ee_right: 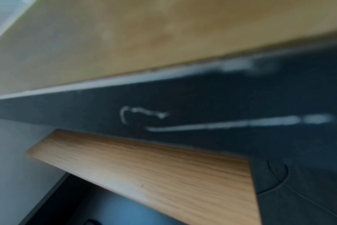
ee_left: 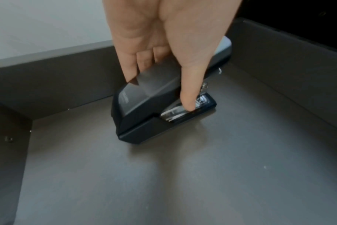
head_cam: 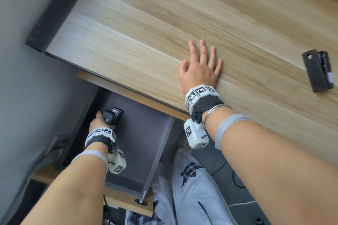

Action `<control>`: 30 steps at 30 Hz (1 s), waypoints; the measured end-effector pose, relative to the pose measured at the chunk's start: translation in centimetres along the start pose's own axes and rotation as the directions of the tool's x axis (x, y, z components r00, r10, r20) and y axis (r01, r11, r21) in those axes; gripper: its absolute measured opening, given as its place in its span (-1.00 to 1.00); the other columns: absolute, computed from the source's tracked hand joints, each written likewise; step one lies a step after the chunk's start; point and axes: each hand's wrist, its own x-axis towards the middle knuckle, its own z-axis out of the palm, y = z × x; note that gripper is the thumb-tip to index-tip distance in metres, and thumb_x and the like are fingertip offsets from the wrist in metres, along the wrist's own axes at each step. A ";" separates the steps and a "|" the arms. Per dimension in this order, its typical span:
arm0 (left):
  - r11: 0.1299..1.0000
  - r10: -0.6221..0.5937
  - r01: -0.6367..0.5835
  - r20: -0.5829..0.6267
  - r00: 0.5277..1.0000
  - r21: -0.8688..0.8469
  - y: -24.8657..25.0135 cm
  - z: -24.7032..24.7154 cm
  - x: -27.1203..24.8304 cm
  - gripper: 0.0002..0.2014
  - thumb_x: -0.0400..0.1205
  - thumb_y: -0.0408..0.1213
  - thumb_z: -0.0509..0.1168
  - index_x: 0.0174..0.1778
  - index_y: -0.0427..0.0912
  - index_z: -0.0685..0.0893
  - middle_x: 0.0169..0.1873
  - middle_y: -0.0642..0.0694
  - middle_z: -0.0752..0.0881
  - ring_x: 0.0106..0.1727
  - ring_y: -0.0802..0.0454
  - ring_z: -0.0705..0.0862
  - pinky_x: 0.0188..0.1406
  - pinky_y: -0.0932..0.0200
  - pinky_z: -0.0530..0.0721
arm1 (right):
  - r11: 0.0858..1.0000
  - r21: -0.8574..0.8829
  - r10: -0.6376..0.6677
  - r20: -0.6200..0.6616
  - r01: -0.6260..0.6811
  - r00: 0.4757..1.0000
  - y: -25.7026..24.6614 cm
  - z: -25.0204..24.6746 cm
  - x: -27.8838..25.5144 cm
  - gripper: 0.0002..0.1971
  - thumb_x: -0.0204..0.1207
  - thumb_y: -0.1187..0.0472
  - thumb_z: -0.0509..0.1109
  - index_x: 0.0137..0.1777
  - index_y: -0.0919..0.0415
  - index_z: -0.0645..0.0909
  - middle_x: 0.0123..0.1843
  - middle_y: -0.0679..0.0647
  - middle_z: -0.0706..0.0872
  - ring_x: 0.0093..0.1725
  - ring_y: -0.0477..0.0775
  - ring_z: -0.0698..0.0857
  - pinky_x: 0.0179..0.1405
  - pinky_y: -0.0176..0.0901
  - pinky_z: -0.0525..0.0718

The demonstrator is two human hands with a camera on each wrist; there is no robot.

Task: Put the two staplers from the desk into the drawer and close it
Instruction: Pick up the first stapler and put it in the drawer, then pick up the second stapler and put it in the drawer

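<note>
While the drawer [head_cam: 161, 144] stands open, the task is about half done: one stapler is arriving inside, one is left on the surface [head_cam: 164, 23].

Left hand [head_cam: 97, 121] grips the first stapler [ee_left: 164, 103] from above, fingers [ee_left: 188, 97] curled on its sides; its base sits at or just above the drawer floor near the back wall, contact not certain. Right hand [head_cam: 200, 65] lies flat on the surface, fingers straight, holding nothing. Second stapler [head_cam: 317, 71] lies well apart to its right. Remaining: release, transfer second stapler, close drawer.
</note>
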 end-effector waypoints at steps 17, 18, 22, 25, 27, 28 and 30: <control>0.900 0.273 -0.293 0.107 0.956 0.324 8.0 -8.7 -11.4 -0.63 0.47 -0.20 0.43 0.19 -0.18 0.65 0.17 -0.14 0.75 0.23 -0.14 0.69 0.20 0.10 0.62 | 0.994 0.082 -0.094 0.291 0.073 0.952 1.3 -3.4 -0.4 -0.41 0.63 0.07 0.12 0.67 -0.11 0.11 0.74 -0.05 0.07 0.73 0.16 0.00 0.67 0.19 -0.08; 0.881 0.291 -0.320 0.133 0.947 0.347 9.0 -9.4 -12.2 -0.64 0.46 -0.21 0.44 0.17 -0.18 0.67 0.17 -0.13 0.76 0.22 -0.13 0.70 0.20 0.09 0.63 | 0.992 0.090 -0.110 0.326 0.084 0.939 1.7 -3.9 -0.3 -0.41 0.63 0.08 0.13 0.66 -0.10 0.13 0.74 -0.05 0.07 0.73 0.14 0.01 0.67 0.17 -0.06; 0.834 0.371 -0.422 0.204 0.906 0.357 14.1 -11.2 -15.8 -0.77 0.45 -0.21 0.45 0.00 -0.16 0.71 0.13 -0.20 0.77 -0.04 -0.12 0.71 0.13 0.05 0.69 | 0.985 0.104 -0.169 0.434 0.137 0.885 3.6 -6.2 0.3 -0.48 0.64 0.11 0.13 0.61 -0.05 0.26 0.71 -0.06 0.18 0.70 0.11 0.11 0.66 0.17 0.00; 0.822 0.440 -0.481 0.194 0.877 0.306 18.7 -11.4 -17.8 -0.80 0.46 -0.20 0.46 -0.04 -0.12 0.65 0.11 -0.22 0.79 -0.11 -0.11 0.72 0.15 0.01 0.72 | 0.987 0.101 -0.157 0.451 0.125 0.879 6.5 -8.2 1.7 -0.54 0.65 0.15 0.13 0.55 -0.01 0.36 0.65 -0.03 0.34 0.67 0.08 0.20 0.66 0.14 0.05; 0.813 0.467 -0.508 0.201 0.861 0.285 21.7 -10.9 -18.8 -0.69 0.50 -0.21 0.44 0.14 -0.19 0.66 0.16 -0.25 0.77 0.06 -0.17 0.77 0.18 -0.01 0.70 | 0.993 0.074 -0.117 0.401 0.095 0.909 9.1 -9.6 3.0 -0.57 0.63 0.18 0.15 0.50 0.01 0.44 0.58 -0.01 0.44 0.63 0.08 0.27 0.62 0.11 0.11; 0.809 0.480 -0.519 0.200 0.854 0.276 23.2 -10.4 -19.2 -0.65 0.52 -0.23 0.43 0.20 -0.23 0.64 0.20 -0.25 0.74 0.16 -0.20 0.75 0.21 -0.02 0.68 | 0.996 0.052 -0.091 0.375 0.078 0.923 10.5 -10.4 3.8 -0.58 0.62 0.19 0.16 0.48 0.02 0.47 0.55 0.00 0.48 0.61 0.09 0.30 0.60 0.09 0.16; 0.796 0.507 -0.543 0.193 0.840 0.268 25.8 -9.0 -20.1 -0.62 0.55 -0.29 0.39 0.28 -0.33 0.61 0.22 -0.24 0.68 0.26 -0.25 0.69 0.25 -0.02 0.63 | 1.000 0.001 -0.022 0.341 0.022 0.940 13.6 -11.8 5.4 -0.59 0.60 0.22 0.18 0.44 0.03 0.50 0.50 0.04 0.52 0.56 0.10 0.36 0.56 0.07 0.22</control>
